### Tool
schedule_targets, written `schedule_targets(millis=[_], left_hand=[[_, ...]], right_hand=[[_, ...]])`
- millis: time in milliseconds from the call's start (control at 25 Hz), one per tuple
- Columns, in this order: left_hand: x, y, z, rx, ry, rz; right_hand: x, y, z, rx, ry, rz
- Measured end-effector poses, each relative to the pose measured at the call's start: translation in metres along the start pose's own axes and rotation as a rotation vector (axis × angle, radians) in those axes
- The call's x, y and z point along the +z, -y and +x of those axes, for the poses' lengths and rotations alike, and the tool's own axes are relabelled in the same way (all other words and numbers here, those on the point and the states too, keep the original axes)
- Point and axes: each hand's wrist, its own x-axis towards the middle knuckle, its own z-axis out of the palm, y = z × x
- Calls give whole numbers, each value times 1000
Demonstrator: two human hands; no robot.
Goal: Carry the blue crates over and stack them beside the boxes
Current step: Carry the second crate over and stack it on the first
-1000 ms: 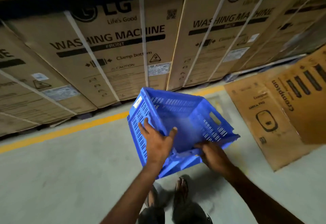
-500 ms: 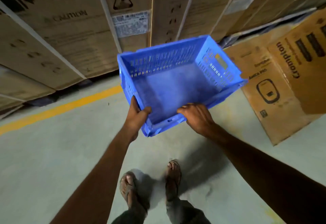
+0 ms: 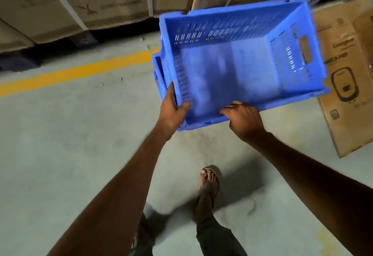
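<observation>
The person holds a blue crate (image 3: pixel 232 70) up in front with both hands. The left hand (image 3: pixel 171 110) grips the near left corner, thumb inside and fingers outside. The right hand (image 3: pixel 242 120) curls its fingers over the near rim. A bit of a second blue crate (image 3: pixel 157 68) peeks out under its left side (touching or not, I cannot tell). Big brown boxes (image 3: pixel 101 3) stand behind, past a yellow line (image 3: pixel 80 72) on the floor (image 3: pixel 60 144). Another box (image 3: pixel 343 86) sits just to the right.
</observation>
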Motion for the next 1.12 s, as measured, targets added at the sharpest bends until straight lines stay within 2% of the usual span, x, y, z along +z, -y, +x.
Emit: schedule_targets(millis=[120, 200, 240, 320, 400, 480, 560, 640, 720, 960, 1120], left_hand=[[3, 13, -3, 45, -92, 20], [5, 16, -8, 54, -120, 48], [4, 18, -10, 51, -115, 50], [3, 24, -11, 5, -61, -12], [-3, 31, -14, -57, -24, -92], [-7, 39, -21, -104, 38, -110], [-4, 47, -29, -84, 83, -139], [1, 47, -32, -40, 70, -117], [3, 45, -28, -44, 71, -128], [0, 51, -26, -20, 127, -98], [11, 57, -26, -53, 84, -114]], right_hand=[[0, 5, 3, 90, -4, 108], [-18, 9, 10, 93, 123, 256], [-31, 15, 15, 90, 233, 389], [-64, 39, 31, 147, 434, 805], [-86, 71, 57, 219, 440, 1159], [-93, 100, 90, 281, 310, 1147], [-93, 117, 116, 235, 158, 885], [-89, 123, 133, 230, 70, 796], [-87, 119, 142, 241, 64, 842], [-78, 131, 138, 313, -22, 689], [-76, 129, 130, 275, -12, 800]])
